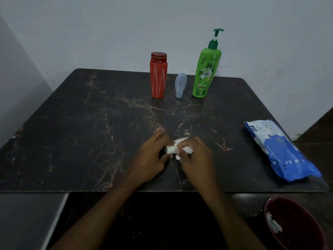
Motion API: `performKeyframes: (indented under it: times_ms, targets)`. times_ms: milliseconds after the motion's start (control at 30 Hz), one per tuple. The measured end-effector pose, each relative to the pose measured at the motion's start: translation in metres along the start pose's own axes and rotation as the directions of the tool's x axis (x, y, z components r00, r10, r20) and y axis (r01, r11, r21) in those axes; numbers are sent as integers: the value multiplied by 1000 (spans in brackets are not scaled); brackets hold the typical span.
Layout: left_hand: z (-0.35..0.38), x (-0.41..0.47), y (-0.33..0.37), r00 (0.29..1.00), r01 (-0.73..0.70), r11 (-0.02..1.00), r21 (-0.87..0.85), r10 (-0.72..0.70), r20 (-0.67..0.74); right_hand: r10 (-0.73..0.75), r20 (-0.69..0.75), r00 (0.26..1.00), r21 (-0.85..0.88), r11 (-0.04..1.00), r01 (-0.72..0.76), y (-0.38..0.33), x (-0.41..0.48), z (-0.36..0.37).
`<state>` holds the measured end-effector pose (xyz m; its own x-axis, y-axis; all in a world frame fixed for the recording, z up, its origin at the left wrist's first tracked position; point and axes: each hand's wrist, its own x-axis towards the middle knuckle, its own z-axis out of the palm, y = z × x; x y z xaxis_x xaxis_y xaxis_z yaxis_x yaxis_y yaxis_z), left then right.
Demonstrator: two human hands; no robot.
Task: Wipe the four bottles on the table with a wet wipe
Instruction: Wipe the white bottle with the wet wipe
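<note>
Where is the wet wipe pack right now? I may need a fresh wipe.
In the head view, the wet wipe pack lies flat on the dark marble table, near its right edge, to the right of the right hand.

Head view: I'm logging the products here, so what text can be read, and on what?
"Vatika": on the green pump bottle, front label.
Smaller print on that bottle: too blurred to read.
Blue wipes pack: white print, too small to read.
Red bottle, grey bottle: no text visible.
White bottle held in both hands: none readable.
</note>
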<state>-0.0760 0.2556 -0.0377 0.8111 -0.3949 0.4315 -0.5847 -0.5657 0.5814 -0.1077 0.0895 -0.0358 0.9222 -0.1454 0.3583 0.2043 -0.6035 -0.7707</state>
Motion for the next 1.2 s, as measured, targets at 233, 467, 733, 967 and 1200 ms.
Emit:
performKeyframes:
  times_ms: [233, 467, 733, 967, 1200]
  targets:
    - [0, -1, 0, 1000, 2, 1000, 17, -2, 3, 133, -7, 991, 16, 991, -133, 15, 10, -17]
    - [-1, 0, 2, 1000, -17, 999, 39, 17, 2, 211, -74, 975, 24, 977, -210, 21, 14, -24]
    - [-2, -1, 3, 1000, 3, 1000, -29, -3, -18, -84, 72, 994, -63, 994, 89, 10, -9, -3]
    - [-2, 1, 3, 995, 75, 994, -79, -81, -65, -188, 117, 975, -295, 931, 215, 24, 2, -24]
    - [-2, 3, -1, 993, 94, 994, -54, -97, -61, 48, -60, 997, -182, 982, -58, 33, 16, -36]
